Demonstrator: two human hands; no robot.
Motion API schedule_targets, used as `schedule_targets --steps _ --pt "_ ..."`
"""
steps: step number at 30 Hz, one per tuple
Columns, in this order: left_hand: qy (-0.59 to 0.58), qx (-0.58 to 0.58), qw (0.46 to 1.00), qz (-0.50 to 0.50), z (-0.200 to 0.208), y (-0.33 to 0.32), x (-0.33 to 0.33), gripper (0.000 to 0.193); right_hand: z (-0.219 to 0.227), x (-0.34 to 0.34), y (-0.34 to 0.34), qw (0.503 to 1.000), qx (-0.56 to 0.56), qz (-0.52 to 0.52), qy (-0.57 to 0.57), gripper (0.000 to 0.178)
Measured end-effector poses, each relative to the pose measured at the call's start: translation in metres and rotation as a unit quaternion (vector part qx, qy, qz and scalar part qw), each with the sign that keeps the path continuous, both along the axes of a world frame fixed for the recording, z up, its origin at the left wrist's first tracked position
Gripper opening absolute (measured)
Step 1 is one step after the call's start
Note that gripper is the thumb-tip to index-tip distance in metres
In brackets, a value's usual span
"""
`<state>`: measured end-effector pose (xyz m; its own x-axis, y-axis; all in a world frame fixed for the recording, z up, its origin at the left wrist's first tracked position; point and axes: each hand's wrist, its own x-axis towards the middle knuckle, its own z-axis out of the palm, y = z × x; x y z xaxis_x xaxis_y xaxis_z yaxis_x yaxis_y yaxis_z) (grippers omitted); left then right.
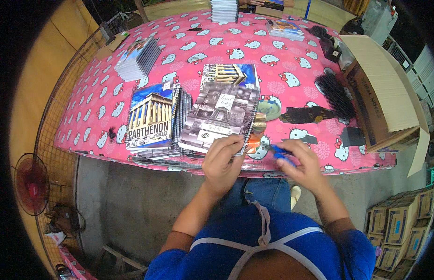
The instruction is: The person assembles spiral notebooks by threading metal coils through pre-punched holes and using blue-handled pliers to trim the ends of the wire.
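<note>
My left hand (222, 161) pinches the lower right corner of a spiral notebook (221, 114) with a grey photo-collage cover, by its black coil. The notebook lies tilted on others, near the table's front edge. Just right of it, my right hand (298, 161) is closed around small blue-handled pliers (282, 153), their tip pointing toward the coil. Behind the grey notebook another notebook (231, 72) with a columned temple on its cover shows partly. To the left stands a stack of spiral notebooks (151, 116) with the same temple cover.
A pink patterned cloth (179, 49) covers the table. Black coils (336, 95), a roll of tape (269, 108) and a cardboard box (385, 93) are to the right. More notebook stacks (137, 58) stand farther back, where another person's hands (252, 3) show. Boxes (399, 224) are piled at lower right.
</note>
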<state>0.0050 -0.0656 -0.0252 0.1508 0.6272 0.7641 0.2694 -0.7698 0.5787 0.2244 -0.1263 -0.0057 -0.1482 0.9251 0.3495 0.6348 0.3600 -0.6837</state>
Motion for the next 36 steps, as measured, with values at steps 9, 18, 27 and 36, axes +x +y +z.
schedule_targets --steps 9,18,27,36 --pt "-0.016 -0.003 1.000 0.021 0.003 -0.004 0.001 0.020 0.012 -0.028 0.004 0.996 -0.006 0.077 0.046 0.038" --pt "0.004 0.095 0.993 0.066 0.015 0.015 -0.007 0.022 -0.005 -0.022 0.006 0.902 -0.253 0.083 0.339 0.040" --pt "-0.311 0.231 0.897 0.211 0.135 0.078 -0.132 0.011 -0.067 0.070 0.044 0.955 0.035 -0.212 -0.203 0.044" --pt "0.411 0.010 0.872 0.266 0.114 0.180 -0.143 0.054 -0.055 0.023 0.248 0.944 -0.171 -0.226 -0.169 0.055"
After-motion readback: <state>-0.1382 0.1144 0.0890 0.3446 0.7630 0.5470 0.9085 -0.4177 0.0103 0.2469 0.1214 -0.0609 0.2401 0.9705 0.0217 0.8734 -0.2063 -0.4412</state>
